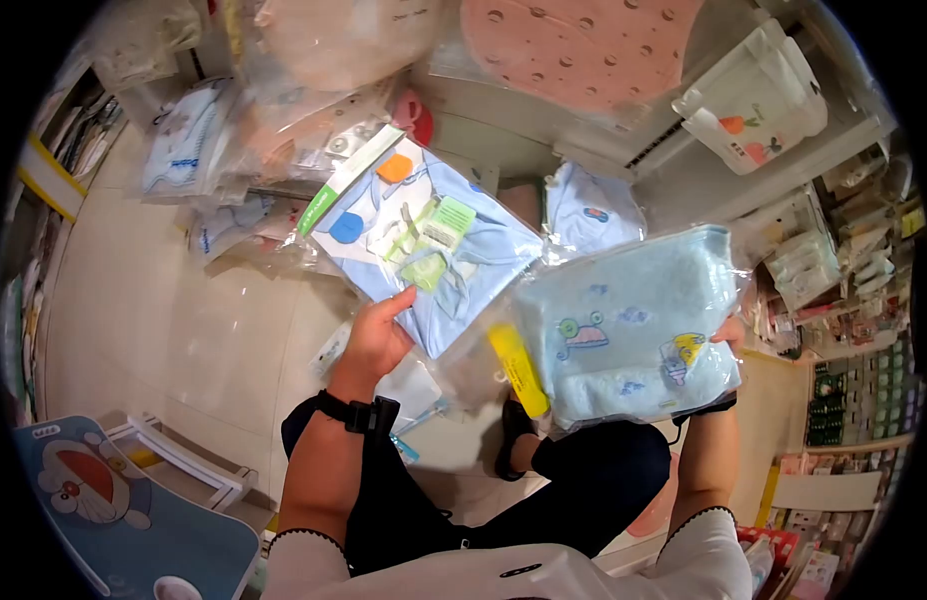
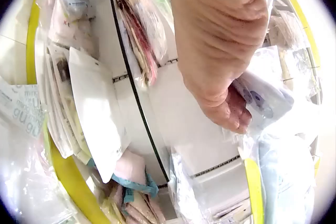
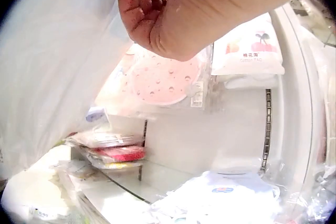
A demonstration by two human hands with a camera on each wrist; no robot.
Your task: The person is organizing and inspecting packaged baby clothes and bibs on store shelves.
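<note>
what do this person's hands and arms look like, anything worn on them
The left hand and right hand are gloveless. A black strap with a boxy black device circles the left wrist; a black band shows partly at the right. White short sleeves end in dark scalloped trim.

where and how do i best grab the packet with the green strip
Probably by the green strip, from the far left, thumb on top, fingers beneath: it runs straight along one edge of the flat packet, away from the left hand gripping nearer you.
</note>
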